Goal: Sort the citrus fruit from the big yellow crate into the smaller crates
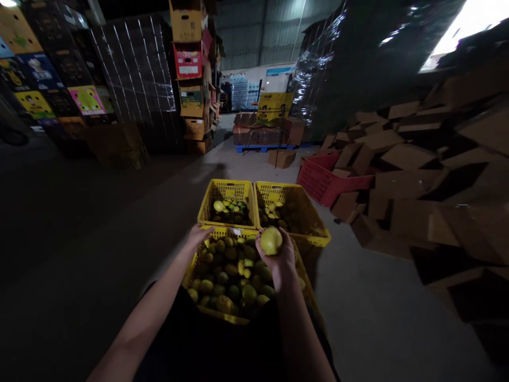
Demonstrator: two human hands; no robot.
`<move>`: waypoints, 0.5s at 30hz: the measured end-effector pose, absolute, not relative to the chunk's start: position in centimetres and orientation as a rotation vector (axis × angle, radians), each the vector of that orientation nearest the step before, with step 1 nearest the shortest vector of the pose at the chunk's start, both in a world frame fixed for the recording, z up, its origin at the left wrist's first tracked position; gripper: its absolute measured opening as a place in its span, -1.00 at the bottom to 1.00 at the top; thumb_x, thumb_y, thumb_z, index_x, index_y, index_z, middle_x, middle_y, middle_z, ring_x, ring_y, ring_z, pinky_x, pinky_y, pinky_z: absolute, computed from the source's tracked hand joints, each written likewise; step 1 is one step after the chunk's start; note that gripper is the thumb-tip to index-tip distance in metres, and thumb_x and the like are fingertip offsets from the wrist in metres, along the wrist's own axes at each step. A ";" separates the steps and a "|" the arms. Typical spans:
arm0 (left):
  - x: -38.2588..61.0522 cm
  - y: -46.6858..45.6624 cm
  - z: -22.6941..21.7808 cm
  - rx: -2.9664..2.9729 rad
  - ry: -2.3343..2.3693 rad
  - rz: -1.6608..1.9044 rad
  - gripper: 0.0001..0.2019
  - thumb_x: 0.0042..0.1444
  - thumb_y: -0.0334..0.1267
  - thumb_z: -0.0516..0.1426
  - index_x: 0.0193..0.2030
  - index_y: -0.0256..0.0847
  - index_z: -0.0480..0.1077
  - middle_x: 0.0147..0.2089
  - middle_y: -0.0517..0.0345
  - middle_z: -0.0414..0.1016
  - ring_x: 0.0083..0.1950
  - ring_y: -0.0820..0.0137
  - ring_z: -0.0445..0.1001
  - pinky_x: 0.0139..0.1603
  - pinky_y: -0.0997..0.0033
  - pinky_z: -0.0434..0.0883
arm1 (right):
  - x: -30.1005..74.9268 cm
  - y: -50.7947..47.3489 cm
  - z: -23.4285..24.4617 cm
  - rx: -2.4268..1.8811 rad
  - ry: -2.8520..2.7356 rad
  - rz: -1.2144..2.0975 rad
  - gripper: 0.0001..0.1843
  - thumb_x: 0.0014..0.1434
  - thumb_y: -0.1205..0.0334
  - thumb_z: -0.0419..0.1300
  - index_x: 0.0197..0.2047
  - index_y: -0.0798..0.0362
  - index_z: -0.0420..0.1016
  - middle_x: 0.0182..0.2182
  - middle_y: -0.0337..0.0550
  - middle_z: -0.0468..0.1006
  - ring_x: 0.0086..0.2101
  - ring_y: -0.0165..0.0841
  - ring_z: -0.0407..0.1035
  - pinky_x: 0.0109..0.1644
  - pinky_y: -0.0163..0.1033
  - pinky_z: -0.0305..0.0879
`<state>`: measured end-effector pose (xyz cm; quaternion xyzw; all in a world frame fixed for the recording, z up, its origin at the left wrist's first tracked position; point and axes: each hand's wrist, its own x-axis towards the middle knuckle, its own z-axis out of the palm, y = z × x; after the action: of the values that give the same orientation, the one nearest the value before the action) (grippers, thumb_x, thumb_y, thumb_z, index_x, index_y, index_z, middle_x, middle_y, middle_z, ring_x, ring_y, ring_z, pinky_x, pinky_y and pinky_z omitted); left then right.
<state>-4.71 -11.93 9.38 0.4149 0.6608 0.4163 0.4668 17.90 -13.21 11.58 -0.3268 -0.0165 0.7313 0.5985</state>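
Observation:
My right hand (282, 259) is closed around a large yellow-green lemon (271, 241), held above the right far part of the near crate. My left hand (198, 236) rests at the far left corner of that near yellow crate (234, 319), its fingers stretched along the rim and nothing seen in them. Many green and yellow lemons (222, 278) fill the near crate. Beyond it stand two more yellow crates side by side: the left one (202, 209) has a small heap of lemons with one bigger pale fruit (218, 206), and the right one (314, 217) holds fruit partly in shadow.
A red crate (318, 178) and a large pile of cardboard boxes (409, 185) lie to the right. Stacked cartons (191, 63) and a wrapped pallet load (135, 79) rise at the back left. Farther off, a blue pallet (262, 148) carries boxes. Grey floor (159, 196) surrounds the crates.

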 end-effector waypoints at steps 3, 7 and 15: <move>-4.6 -12.9 9.6 1.065 1.621 0.940 -0.76 -0.05 -0.25 0.33 -0.29 -0.31 0.43 -0.51 0.14 0.48 -0.45 0.38 0.51 -0.33 0.43 0.46 | 18.2 -13.1 11.5 -0.796 -0.003 1.673 -0.85 0.07 0.12 0.19 -0.42 0.01 0.40 -0.58 -0.24 0.58 -0.51 -0.34 0.50 -0.44 -0.25 0.50; -3.2 -15.7 9.7 1.660 1.763 0.438 -0.71 -0.03 -0.15 0.30 -0.18 -0.24 0.49 -0.21 -0.05 0.59 -0.09 0.13 0.56 -0.07 0.27 0.45 | 17.9 -13.6 11.9 -0.836 0.064 1.675 -0.88 0.11 0.18 0.14 -0.40 0.02 0.41 -0.60 -0.22 0.57 -0.52 -0.34 0.49 -0.42 -0.24 0.50; -2.0 -17.8 11.2 2.057 1.636 -0.232 -0.50 0.10 -0.09 0.18 0.13 -0.32 0.38 0.11 -0.35 0.47 0.15 -0.08 0.43 0.08 0.06 0.35 | 15.2 -14.1 9.4 -0.958 -0.183 1.749 -0.82 0.10 0.10 0.20 -0.39 0.04 0.43 -0.58 -0.18 0.57 -0.57 -0.31 0.47 -0.48 -0.20 0.47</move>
<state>-2.02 -17.76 11.16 0.7551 0.6006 -0.0851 0.2486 15.23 -14.13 9.43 -0.4030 -0.0770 0.7356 0.5390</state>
